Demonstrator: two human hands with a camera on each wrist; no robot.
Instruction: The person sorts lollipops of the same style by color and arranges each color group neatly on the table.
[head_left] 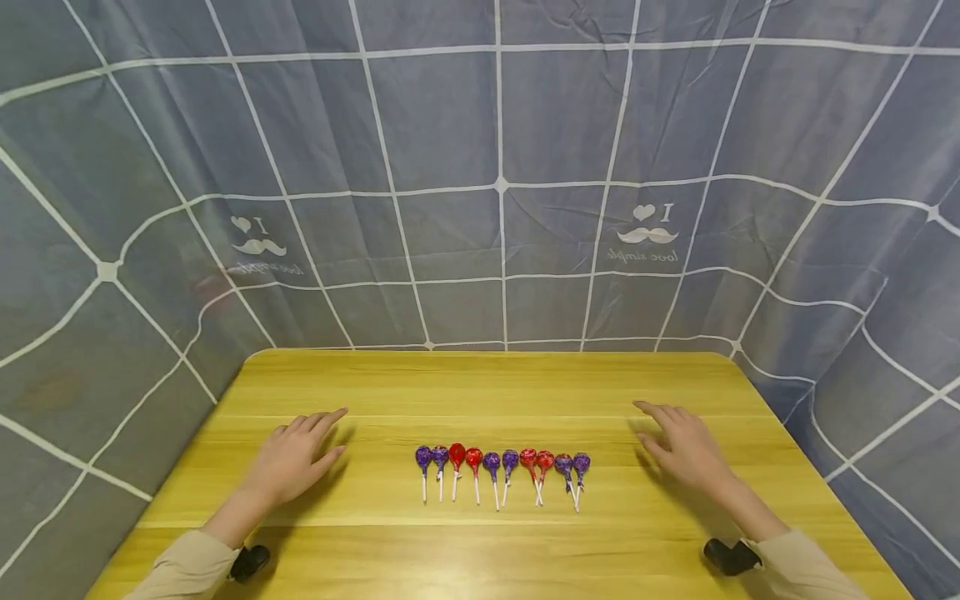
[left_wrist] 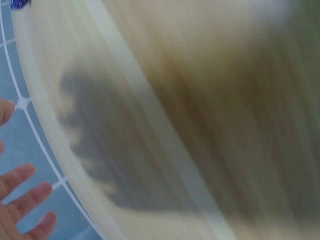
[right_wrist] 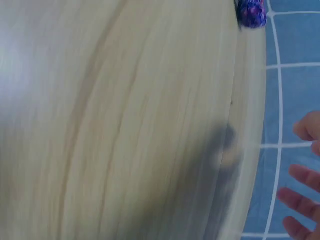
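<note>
A row of lollipops with white sticks lies across the middle of the table, heads toward the far side. Purple lollipops (head_left: 423, 457) sit at the left end, then red lollipops (head_left: 473, 457), and the two colours alternate in pairs to the purple lollipop (head_left: 581, 463) at the right end. Left of the row, my left hand (head_left: 292, 458) is held over the table with fingers extended, holding nothing. On the other side my right hand (head_left: 686, 446) hovers likewise, its fingers spread. A purple lollipop head (right_wrist: 251, 13) shows at the top of the right wrist view.
The yellow wood-grain table (head_left: 495, 558) has rounded far corners. A grey-blue curtain (head_left: 450, 125) with white grid lines hangs behind it and along both sides. Each wrist carries a black strapped device, such as the left one (head_left: 250, 563).
</note>
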